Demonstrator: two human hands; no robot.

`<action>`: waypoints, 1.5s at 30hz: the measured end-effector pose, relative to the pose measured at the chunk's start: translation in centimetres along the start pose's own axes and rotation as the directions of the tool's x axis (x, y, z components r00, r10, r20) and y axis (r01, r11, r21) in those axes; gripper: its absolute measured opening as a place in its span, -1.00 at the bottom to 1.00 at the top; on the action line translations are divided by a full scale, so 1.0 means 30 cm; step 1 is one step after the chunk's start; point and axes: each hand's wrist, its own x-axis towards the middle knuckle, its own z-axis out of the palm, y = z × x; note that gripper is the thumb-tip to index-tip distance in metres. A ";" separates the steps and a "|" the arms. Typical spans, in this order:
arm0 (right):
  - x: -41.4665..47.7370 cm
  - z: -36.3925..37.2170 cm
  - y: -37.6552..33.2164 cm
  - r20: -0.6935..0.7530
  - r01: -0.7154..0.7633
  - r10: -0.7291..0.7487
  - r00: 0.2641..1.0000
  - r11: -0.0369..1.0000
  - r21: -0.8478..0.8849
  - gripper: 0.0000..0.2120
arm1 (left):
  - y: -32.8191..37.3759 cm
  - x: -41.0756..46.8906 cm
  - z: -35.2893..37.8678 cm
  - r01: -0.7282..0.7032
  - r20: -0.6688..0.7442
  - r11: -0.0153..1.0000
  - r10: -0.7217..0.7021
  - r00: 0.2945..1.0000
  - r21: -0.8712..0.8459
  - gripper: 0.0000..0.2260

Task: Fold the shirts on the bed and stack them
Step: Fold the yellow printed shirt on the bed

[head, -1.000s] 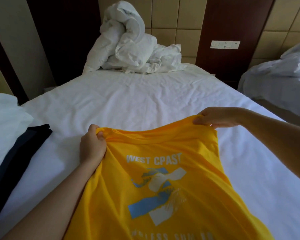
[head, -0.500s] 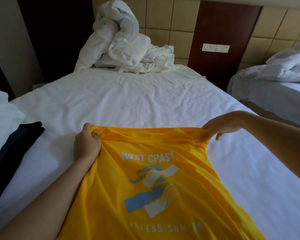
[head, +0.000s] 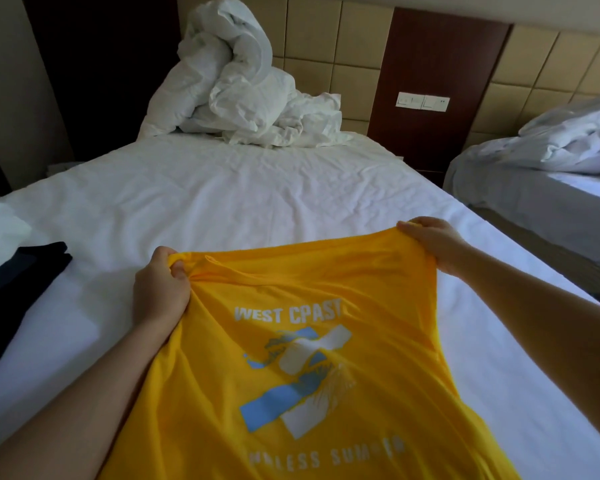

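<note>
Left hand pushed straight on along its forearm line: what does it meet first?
Probably the bare white sheet, then the crumpled duvet. The left hand, gripping the yellow shirt, points forward and slightly right; its height is unclear.

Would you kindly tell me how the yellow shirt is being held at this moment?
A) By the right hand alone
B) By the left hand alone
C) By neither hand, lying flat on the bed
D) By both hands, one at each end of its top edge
D: the left hand grips one end of the top edge of the yellow shirt and the right hand grips the other, with the cloth spread between them.
</note>
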 end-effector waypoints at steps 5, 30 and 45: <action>0.081 -0.007 0.018 -0.129 0.148 -0.202 0.971 0.928 -0.341 -0.71 | 0.002 0.005 0.005 0.013 -0.005 1.000 -0.013 1.000 0.008 -0.86; -0.695 0.023 0.257 -0.203 0.033 -0.140 0.969 0.889 -0.457 -0.71 | 0.002 -0.379 -0.325 0.258 0.033 0.943 -0.257 0.966 -0.212 -0.64; -0.892 -0.099 0.162 -0.215 -0.221 0.204 0.955 0.974 -0.057 -0.74 | 0.034 -0.583 -0.557 0.609 0.387 0.737 -0.491 0.781 -0.294 -0.78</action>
